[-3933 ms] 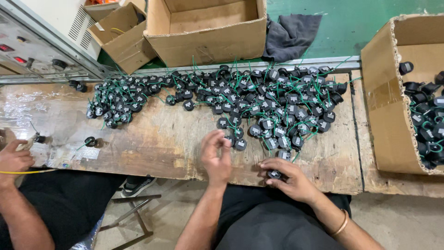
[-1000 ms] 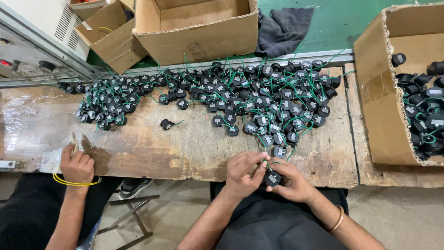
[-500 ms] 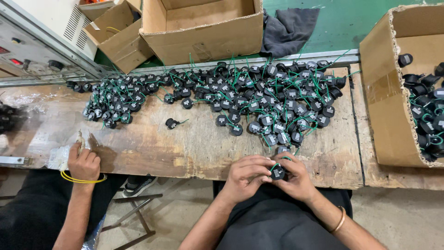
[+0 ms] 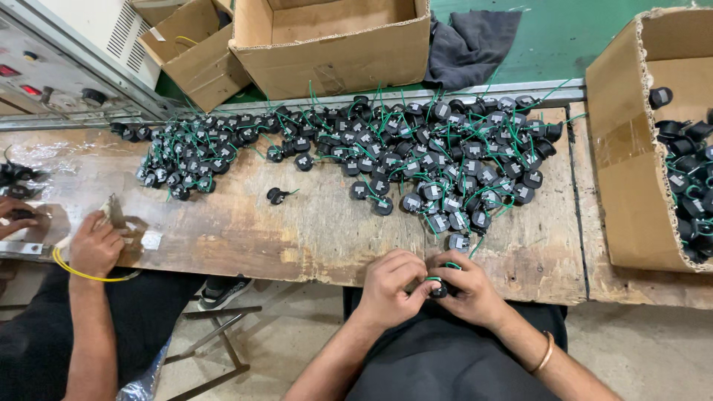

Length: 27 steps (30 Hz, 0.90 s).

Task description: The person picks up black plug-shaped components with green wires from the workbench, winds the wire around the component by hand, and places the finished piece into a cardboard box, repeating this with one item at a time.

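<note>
A worn wooden worktop (image 4: 245, 230) spans the view; green floor (image 4: 579, 37) lies at twelve to one o'clock, grey concrete floor (image 4: 653, 349) at five, a metal rail (image 4: 416, 95) edging the worktop's far side under even light

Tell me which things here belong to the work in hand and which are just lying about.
In the work:
- left hand
- right hand
- small black part held between both
- pile of black parts
- side box of parts

Lying about:
- grey cloth
- empty cardboard box
- co-worker's hand
</note>
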Motion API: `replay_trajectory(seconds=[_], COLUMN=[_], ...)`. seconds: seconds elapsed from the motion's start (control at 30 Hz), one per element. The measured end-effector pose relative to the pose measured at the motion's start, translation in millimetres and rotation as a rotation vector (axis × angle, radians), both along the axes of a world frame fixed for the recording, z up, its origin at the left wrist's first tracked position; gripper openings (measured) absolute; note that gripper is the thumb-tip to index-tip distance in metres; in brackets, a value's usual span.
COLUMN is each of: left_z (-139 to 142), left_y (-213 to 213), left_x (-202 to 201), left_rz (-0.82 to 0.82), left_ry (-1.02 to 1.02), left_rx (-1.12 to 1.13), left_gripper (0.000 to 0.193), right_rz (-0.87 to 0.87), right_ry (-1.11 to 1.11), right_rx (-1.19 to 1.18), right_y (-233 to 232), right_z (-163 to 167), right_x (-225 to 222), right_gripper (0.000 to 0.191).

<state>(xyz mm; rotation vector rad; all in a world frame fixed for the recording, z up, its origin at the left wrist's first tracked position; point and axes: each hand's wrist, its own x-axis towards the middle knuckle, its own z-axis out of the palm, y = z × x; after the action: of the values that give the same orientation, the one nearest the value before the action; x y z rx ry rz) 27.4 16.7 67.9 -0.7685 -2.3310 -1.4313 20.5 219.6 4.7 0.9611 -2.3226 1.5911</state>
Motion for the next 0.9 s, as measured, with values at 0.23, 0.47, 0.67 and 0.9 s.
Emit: replay_trajectory(seconds=[0.23, 0.47, 0.67, 0.9], left_z=[-14, -51, -66, -51], left_y=[-88, -169, -154, -29], left_x=[-44, -94, -87, -26], left_rz=[0.488, 0.754, 0.858, 0.128], left_ry=[0.19, 0.193, 0.023, -0.143], left_rx=[0.099, -0.447, 0.024, 0.647], left_gripper=[0.02, 0.028, 0.011, 0.007], right_rz=[0.072, 0.212, 0.188, 0.037], right_ry=[-0.194, -0.186, -0.216, -0.362], right_rx=[-0.266, -0.289, -0.282, -0.334], right_y=[10, 12, 16, 15], right_z=[6, 7, 6, -12], right_x=[-4, -8, -6, -2], right_gripper=[0.033, 0.028, 0.025, 0.056])
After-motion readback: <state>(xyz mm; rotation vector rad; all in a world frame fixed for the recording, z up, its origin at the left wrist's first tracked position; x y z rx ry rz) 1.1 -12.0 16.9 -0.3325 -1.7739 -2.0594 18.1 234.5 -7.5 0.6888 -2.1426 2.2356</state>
